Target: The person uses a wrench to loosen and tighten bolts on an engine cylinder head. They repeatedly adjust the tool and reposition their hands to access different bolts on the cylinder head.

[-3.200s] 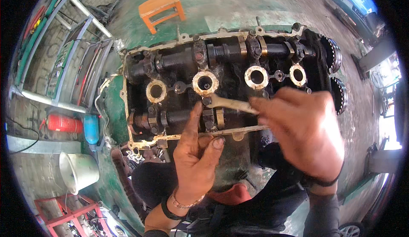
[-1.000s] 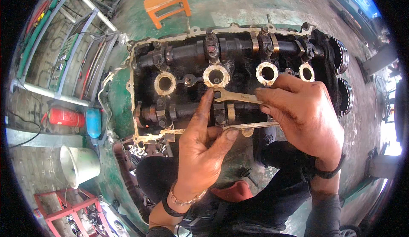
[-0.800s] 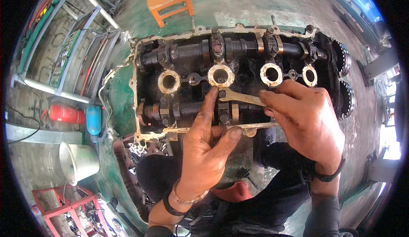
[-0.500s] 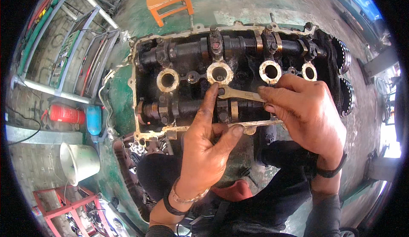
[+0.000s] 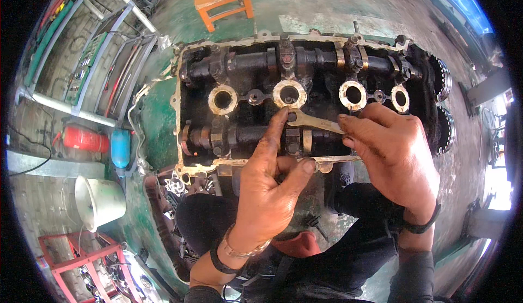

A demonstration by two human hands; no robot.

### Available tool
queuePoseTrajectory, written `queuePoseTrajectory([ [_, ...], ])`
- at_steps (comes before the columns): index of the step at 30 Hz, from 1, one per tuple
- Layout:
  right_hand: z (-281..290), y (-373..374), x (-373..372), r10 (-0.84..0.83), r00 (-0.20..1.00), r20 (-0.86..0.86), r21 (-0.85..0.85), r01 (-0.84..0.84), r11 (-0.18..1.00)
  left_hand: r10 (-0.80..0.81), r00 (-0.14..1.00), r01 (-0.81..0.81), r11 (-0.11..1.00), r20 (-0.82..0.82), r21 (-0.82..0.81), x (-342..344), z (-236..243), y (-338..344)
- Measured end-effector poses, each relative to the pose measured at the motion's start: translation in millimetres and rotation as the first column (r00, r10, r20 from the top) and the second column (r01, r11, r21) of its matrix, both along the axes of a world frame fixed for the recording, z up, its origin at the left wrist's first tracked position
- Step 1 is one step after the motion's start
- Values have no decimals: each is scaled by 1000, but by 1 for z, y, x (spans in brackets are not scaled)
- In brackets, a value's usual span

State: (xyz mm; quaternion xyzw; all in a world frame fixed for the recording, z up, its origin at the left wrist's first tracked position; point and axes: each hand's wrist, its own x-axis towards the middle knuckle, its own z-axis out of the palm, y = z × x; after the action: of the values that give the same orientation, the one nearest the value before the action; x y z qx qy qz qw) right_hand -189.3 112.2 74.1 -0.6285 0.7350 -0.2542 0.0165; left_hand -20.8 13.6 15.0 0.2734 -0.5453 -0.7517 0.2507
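An open-end wrench [image 5: 318, 122] is pinched between the thumb and fingers of my right hand [image 5: 396, 153]. Its open jaws sit around a dark bolt head [image 5: 292, 116] on a camshaft cap, just below a pale round tube rim [image 5: 289, 94]. My left hand [image 5: 268, 186] reaches over the near edge, its index fingertip touching beside the bolt head and jaws. The thumb is held apart, and the other left fingers are partly hidden. Both hands are over an oily black cylinder head [image 5: 261, 119], with its two camshafts lying across it.
Toothed camshaft gears [image 5: 442, 80] stick out at the right end. An orange stool [image 5: 223, 2] stands beyond the engine part. Leftward are a tool rack [image 5: 101, 104], a red extinguisher [image 5: 84, 139], a blue bottle [image 5: 120, 149], a white bucket [image 5: 99, 202] and a red metal frame [image 5: 81, 256].
The view has shifted slightly, so the cylinder head appears a little further right. The wrench remains around the bolt head, and both hands keep nearly the same pose.
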Motion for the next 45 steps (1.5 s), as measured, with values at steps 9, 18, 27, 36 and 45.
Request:
queuePoseTrajectory([
  [9, 0, 2, 10, -35, 996, -82, 13, 36, 999, 8, 1000, -7, 999, -11, 31, 1, 8, 0],
  [18, 0, 8, 24, -63, 983, -175, 101, 81, 992, 62, 998, -63, 997, 11, 41, -2, 6, 3],
  [27, -2, 13, 43, 59, 920, -386, 163, 5, 987, 36, 999, -33, 995, -36, 96, 0, 9, 3],
  [36, -2, 19, 38, 67, 968, -242, 167, -27, 986, 46, 998, -48, 998, 36, 34, 0, 7, 4],
  [45, 15, 14, -14, -54, 996, -70, -89, 48, 995, 70, 992, -61, 994, -106, 91, 2, -2, 6],
])
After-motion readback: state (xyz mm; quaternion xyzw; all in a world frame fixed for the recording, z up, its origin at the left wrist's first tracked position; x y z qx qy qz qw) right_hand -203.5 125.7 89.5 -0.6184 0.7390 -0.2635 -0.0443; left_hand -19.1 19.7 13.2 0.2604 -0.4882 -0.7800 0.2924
